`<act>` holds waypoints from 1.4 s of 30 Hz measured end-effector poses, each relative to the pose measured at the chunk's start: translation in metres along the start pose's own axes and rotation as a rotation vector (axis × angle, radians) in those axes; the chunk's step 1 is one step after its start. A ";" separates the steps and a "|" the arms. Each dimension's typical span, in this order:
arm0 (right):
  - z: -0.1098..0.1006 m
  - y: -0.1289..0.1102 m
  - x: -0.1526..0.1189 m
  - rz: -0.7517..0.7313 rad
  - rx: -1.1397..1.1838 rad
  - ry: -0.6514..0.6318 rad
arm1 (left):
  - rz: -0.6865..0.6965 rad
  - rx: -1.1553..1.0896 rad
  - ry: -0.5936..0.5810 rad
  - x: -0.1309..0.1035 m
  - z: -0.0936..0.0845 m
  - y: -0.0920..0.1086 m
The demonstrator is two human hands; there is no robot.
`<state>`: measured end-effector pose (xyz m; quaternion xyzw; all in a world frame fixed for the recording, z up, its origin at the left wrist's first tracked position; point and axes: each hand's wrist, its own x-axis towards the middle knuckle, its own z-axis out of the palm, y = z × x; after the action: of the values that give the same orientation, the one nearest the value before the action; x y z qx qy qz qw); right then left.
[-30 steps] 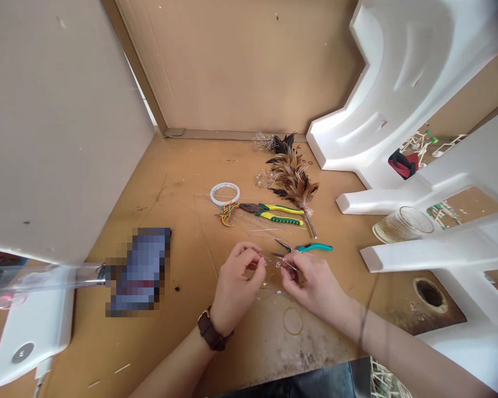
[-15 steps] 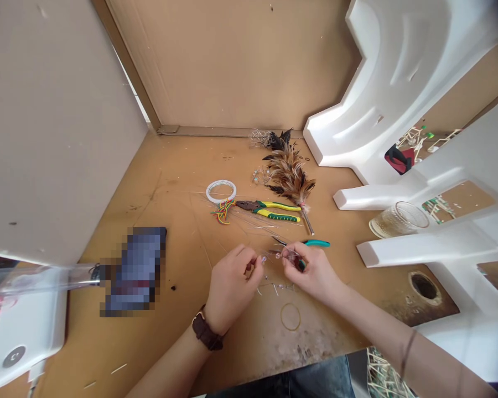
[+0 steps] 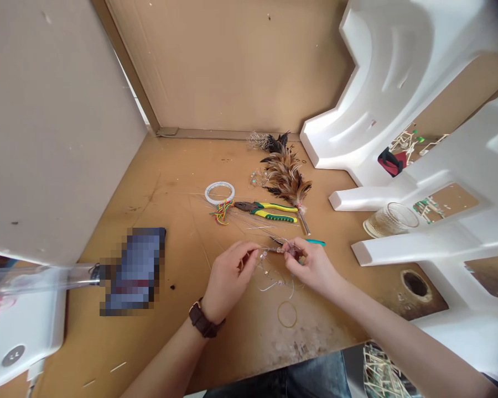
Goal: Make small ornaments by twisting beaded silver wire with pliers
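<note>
Thumb and forefinger of my left hand (image 3: 234, 273) pinch one end of a thin beaded wire (image 3: 264, 255). My right hand (image 3: 311, 266) is closed on the same strand, at a clear bead on its other side. Short lengths of the strand with small beads hang below, between the hands. Under my right hand lie teal-handled pliers (image 3: 316, 242), partly covered by the fingers. Beyond the hands are yellow-and-green pliers (image 3: 276, 212) with loose wires around them. A yellow rubber band (image 3: 288, 314) rests nearer my body.
A white ring roll (image 3: 219, 193) and coloured cords (image 3: 222, 213) lie left of the pliers. Behind them is a brown feather bundle (image 3: 288, 171). A pixelated dark object (image 3: 136, 271) sits at left. White moulded frames (image 3: 373, 199) and a glass (image 3: 392, 220) stand at right.
Both hands stay close together. My left fingers have opened out slightly and lifted, and the dangling beaded wires have shifted below them. The view has moved slightly.
</note>
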<state>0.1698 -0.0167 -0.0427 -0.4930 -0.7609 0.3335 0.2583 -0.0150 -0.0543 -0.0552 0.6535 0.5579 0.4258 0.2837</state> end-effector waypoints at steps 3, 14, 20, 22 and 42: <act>-0.004 -0.002 -0.001 -0.022 -0.027 -0.036 | 0.065 -0.012 -0.023 -0.001 0.002 0.001; -0.010 -0.019 0.001 -0.036 -0.211 -0.171 | 0.331 0.416 -0.022 -0.006 0.008 -0.004; -0.011 -0.022 0.006 -0.063 -0.299 -0.222 | 0.351 0.421 -0.053 -0.007 0.011 -0.004; -0.011 -0.023 0.007 -0.063 -0.307 -0.215 | 0.347 0.404 -0.041 -0.007 0.011 -0.004; -0.016 -0.012 -0.005 -0.003 -0.073 -0.102 | 0.088 0.058 0.117 -0.007 0.004 0.000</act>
<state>0.1758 -0.0205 -0.0236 -0.4835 -0.7854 0.3297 0.2016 -0.0119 -0.0606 -0.0583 0.6593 0.5562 0.4591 0.2125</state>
